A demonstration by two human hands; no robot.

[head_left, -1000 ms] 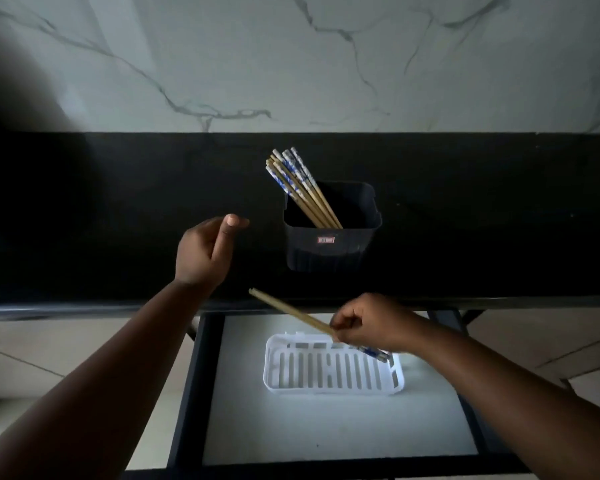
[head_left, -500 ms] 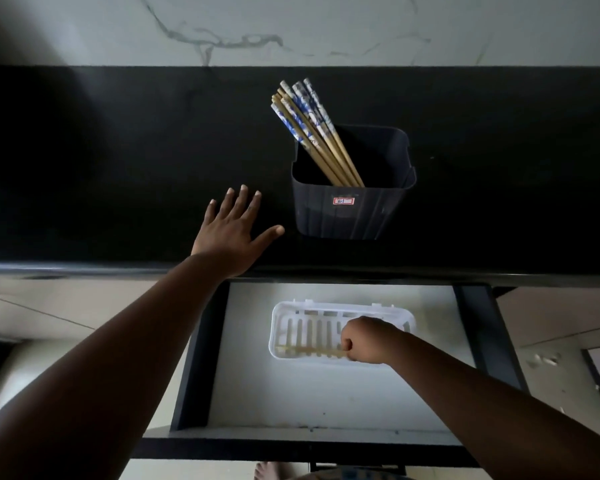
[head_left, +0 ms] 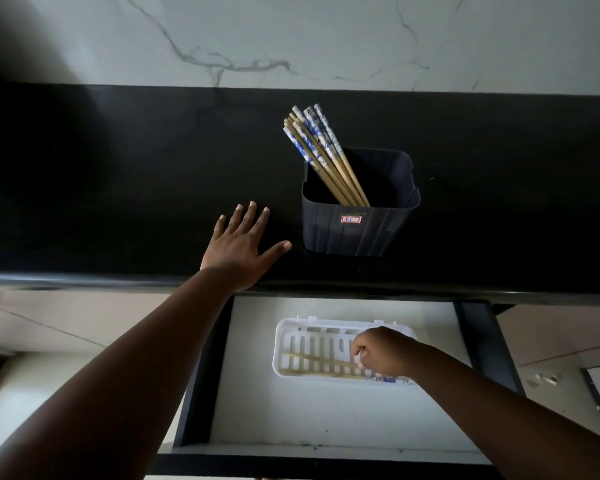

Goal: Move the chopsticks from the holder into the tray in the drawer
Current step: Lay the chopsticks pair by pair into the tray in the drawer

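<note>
right hand [head_left: 383, 351] closing on chopsticks [head_left: 321, 362], laying them flat in tray [head_left: 284, 344] | left hand [head_left: 238, 247] lying open, empty, bracing on counter [head_left: 118, 202] | holder [head_left: 361, 233] beyond it keeping the rest

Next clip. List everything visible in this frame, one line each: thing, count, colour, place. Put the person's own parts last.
Chopsticks in the holder: a bundle, exact count unclear; tan wood with blue-and-white patterned tops; leaning left in the holder.
Ribbed plastic holder: one, dark grey with a red label, on the counter.
Stone counter: one, black, against the wall.
Marble wall: white with grey veins, behind the counter.
Open drawer: one, dark frame, white floor, below the counter.
Slotted plastic tray: one, white, in the drawer.
Chopsticks in the tray: two, tan, lying lengthwise.
Left hand: flat on the counter, fingers spread.
Right hand: over the tray, fingers curled at one chopstick's end.
</note>
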